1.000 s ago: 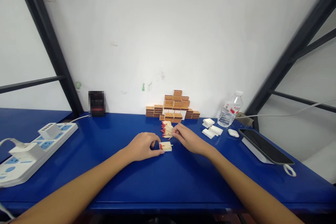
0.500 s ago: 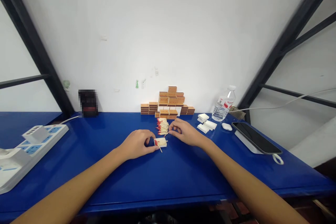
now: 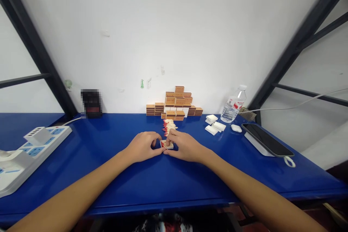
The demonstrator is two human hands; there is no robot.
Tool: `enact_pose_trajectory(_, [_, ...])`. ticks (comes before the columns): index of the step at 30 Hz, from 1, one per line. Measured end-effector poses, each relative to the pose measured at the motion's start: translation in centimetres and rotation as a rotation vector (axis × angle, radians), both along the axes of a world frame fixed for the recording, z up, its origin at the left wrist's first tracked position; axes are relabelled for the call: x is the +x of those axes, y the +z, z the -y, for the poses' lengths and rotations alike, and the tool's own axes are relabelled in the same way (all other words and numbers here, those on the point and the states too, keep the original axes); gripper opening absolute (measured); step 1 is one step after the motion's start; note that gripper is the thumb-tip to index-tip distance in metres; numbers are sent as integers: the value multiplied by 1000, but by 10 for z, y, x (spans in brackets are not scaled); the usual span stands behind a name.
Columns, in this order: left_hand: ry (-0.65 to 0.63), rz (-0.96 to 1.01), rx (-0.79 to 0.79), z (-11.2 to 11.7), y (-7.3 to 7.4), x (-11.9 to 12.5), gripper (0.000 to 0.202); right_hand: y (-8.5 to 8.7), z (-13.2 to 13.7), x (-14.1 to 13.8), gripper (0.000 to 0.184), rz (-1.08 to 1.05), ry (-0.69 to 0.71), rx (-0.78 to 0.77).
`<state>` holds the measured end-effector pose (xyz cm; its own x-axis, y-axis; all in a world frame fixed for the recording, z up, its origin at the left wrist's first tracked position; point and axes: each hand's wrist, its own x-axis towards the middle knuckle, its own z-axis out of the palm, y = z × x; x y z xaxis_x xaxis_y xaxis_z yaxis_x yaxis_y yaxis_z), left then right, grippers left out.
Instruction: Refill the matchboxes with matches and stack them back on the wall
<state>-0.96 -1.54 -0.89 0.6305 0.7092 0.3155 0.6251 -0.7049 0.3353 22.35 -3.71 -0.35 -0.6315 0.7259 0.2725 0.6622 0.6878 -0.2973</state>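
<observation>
Evidently, my left hand clamps the white tray's left end, presumably to stop it sliding on the blue surface; my right hand covers its right side, grip hidden. Loose matches lie just beyond, with stacked matchboxes blocking the far side.

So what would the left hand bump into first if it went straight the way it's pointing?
Probably the little white matchstick tray: the left hand is just at its left end. Past that, it would likely meet the right hand, though depth is hard to judge.
</observation>
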Motion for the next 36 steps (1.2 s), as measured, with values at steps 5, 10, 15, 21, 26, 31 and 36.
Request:
enact_pose_trajectory(5, [6,-1,-18,-2,0,-1,26,-8,-6,3,11,5,45,54])
enact_pose_trajectory(10, [3,0,-31,-4,2,-2,32,-4,-8,7,6,-75,61,46])
enact_pose_trajectory(15, [-33,-4,-51,-2,3,0,32,1,-11,9,5,-152,21,38])
enact_pose_trajectory(21, [-24,1,-54,0,2,0,33,2,-16,16,11,-142,-13,10])
enact_pose_trajectory(26, [-15,-1,-54,-1,2,0,33,2,-24,28,14,-68,-68,-86])
enact_pose_trajectory(31, [-29,2,-49,-2,2,1,33,0,-27,29,15,-101,-14,-195])
enact_pose_trajectory(36, [-24,0,-58,-1,2,1,33,2,-23,24,11,-163,0,-108])
